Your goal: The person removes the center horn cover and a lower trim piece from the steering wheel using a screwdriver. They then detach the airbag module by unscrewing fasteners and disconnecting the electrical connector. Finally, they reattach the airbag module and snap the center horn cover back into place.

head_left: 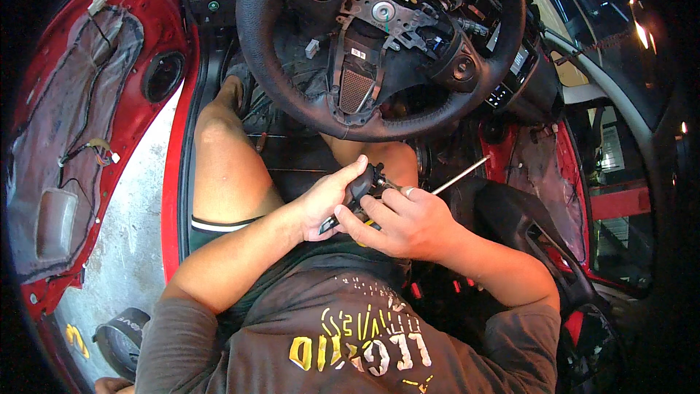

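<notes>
Head view: the left hand (323, 206) grips a black part (361, 188) between the steering wheel (383, 13) and the dark shirt (343, 335); the right hand (410, 223), fingers curled against that part, clasps a slim metal rod (461, 174) slanting up rightward. Far left, a red door (136, 122) stands open.

Held part (361, 188): black. Slender rod (463, 172): silver-grey. Steering wheel (350, 130): black. Door (142, 128): red, mottled grey sheet (44, 168) within its edges. Shirt (255, 339): charcoal, yellow-and-white print (364, 355). Shorts (240, 244): dark, white stripe along hem. Floor (138, 233): pale grey.
</notes>
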### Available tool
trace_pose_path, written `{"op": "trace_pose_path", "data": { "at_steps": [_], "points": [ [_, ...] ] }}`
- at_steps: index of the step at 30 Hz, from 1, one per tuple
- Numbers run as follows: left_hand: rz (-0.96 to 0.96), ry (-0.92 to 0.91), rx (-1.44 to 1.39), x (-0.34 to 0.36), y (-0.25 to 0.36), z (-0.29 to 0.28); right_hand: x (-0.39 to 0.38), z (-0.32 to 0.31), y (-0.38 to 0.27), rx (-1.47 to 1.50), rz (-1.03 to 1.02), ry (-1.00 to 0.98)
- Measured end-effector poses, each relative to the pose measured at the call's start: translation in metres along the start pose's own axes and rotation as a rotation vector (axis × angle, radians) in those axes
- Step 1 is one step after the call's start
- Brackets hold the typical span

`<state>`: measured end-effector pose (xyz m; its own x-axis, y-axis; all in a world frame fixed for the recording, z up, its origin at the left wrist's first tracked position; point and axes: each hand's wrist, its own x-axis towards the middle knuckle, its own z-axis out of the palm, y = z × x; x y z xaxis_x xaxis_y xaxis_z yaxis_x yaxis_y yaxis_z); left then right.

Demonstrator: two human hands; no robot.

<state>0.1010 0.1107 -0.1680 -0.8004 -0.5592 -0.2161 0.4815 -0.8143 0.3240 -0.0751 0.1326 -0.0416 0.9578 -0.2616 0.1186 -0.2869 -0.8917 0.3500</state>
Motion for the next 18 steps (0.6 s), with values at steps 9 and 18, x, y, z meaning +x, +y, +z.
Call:
{"op": "trace_pose_path", "data": {
  "at_steps": [9,18],
  "points": [
    [-0.002,-0.034,-0.002,-0.0016,-0.0007,0.0019,-0.0020,0.0035,0.0071,0.040,-0.108,0.086],
    [0.009,-0.003,0.016,-0.0009,-0.0032,0.0049,0.0017,-0.0026,0.0026,0.053,-0.091,0.003]
  ]
}}
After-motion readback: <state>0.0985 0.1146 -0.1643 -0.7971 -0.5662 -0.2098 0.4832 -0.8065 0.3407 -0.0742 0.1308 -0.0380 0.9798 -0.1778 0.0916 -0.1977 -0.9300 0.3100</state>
